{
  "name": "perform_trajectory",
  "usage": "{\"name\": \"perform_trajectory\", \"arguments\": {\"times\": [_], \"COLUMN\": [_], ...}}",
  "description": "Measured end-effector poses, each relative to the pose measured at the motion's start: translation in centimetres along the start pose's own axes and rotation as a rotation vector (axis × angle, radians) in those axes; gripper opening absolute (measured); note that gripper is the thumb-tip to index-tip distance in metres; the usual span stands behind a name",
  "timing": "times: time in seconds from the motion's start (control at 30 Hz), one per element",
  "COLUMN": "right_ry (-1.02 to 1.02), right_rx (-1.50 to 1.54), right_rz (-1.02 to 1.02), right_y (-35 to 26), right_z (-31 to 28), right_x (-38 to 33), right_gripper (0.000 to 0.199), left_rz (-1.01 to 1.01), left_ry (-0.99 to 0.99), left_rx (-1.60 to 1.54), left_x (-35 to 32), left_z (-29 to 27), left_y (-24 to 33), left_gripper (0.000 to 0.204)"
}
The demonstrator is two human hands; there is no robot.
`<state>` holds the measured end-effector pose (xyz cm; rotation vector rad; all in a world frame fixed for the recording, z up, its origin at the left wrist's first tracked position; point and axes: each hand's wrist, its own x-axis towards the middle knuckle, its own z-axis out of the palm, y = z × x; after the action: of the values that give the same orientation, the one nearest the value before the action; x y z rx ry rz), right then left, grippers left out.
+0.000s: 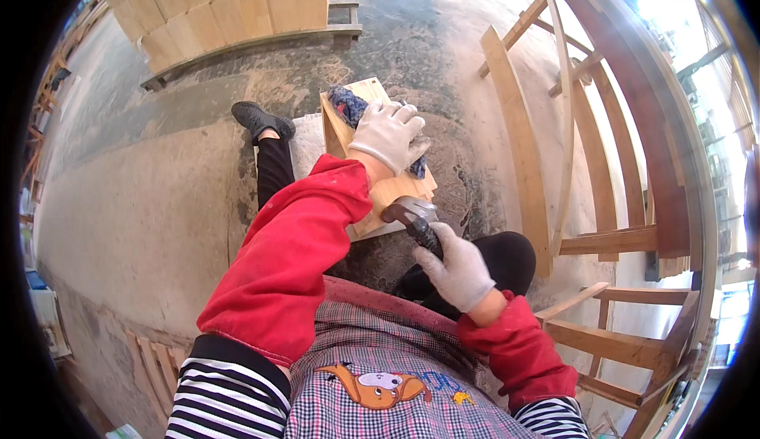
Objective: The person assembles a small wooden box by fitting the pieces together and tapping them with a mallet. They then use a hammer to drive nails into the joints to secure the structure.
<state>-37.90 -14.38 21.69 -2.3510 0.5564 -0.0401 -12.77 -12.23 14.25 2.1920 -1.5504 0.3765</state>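
Left hand (388,134) flat, ungrasping, on blue cloth (350,106) atop wooden board (388,190); right hand (457,269) clenched around hammer (413,219).

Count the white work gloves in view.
2. One on the left hand, pressing a cloth on the wood panel; one on the right hand, gripping a hammer. None hidden that I can tell.

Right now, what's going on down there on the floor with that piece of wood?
A person in red sleeves and white work gloves is crouched over a small wooden board lying on the concrete floor. The left hand presses a dark patterned cloth flat on the board. The right hand grips a hammer by its handle, with the head close over the board's near edge. Wooden chair frames stand to the right, and pale boards are stacked farther back.
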Motion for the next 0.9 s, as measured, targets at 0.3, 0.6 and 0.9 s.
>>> {"name": "perform_trajectory", "arguments": {"times": [0.3,0.6,0.9], "right_ry": [0.255,0.191,0.019], "right_rx": [0.246,0.314,0.088], "right_rz": [-0.222,-0.166,-0.071], "right_y": [-1.9,-4.9,-2.6], "right_z": [-0.6,-3.3,-2.1], "right_x": [-0.7,-0.4,0.5], "right_gripper": [0.045,0.045,0.042], "left_rz": [-0.003,-0.023,-0.020], "left_ry": [-0.053,-0.048,-0.040], "left_rx": [0.003,0.024,0.038], "left_x": [0.3,-0.5,-0.7], "left_z": [-0.3,-0.2,0.3], "left_y": [0.3,-0.5,0.1], "left_gripper": [0.040,0.041,0.042]}}
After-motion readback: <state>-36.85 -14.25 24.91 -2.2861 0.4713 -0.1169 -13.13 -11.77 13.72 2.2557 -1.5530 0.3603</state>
